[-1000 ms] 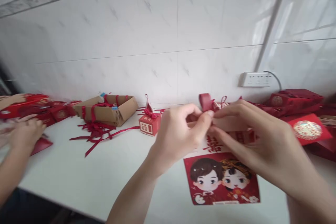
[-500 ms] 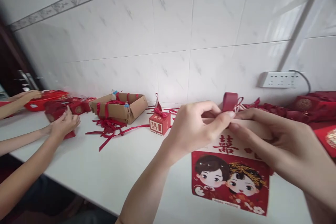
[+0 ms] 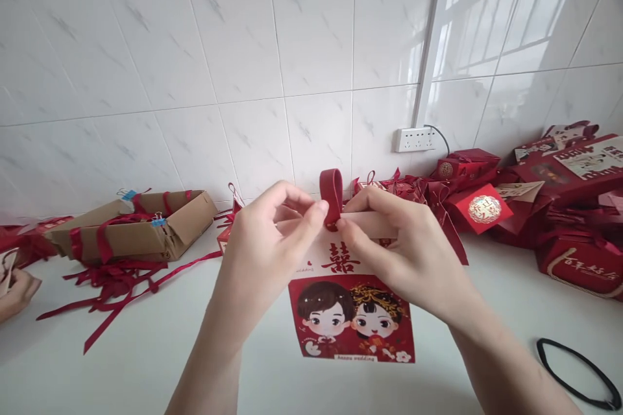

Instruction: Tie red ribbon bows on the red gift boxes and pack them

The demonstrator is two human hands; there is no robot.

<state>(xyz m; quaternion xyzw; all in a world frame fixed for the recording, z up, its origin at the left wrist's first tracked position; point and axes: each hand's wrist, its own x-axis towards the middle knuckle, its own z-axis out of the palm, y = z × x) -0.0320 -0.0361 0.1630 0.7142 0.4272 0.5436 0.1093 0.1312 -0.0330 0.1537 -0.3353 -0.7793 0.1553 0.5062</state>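
In front of me hangs a red-and-cream wedding gift bag (image 3: 351, 318) with a cartoon couple printed on its lower panel. A dark red strap loop (image 3: 331, 191) stands up from its top edge. My left hand (image 3: 272, 240) pinches the top at the left of the loop, thumb against the strap. From the other side my right hand (image 3: 403, 240) is closed on the cream top edge, thumb just right of the loop. My fingers hide part of the top fold. A small red box (image 3: 224, 233) shows partly behind my left hand.
To the left stands a cardboard box (image 3: 170, 237) hung with red ribbons (image 3: 114, 288). At far left is another person's hand (image 3: 19, 292). Red gift boxes (image 3: 581, 262) pile up on the right. A black loop (image 3: 579, 373) lies on the white table (image 3: 195, 337). A power socket (image 3: 416, 140) sits on the wall.
The view has swung right, so more red boxes and the black loop show. Both hands still grip the bag's top, now centred and more squarely facing me.
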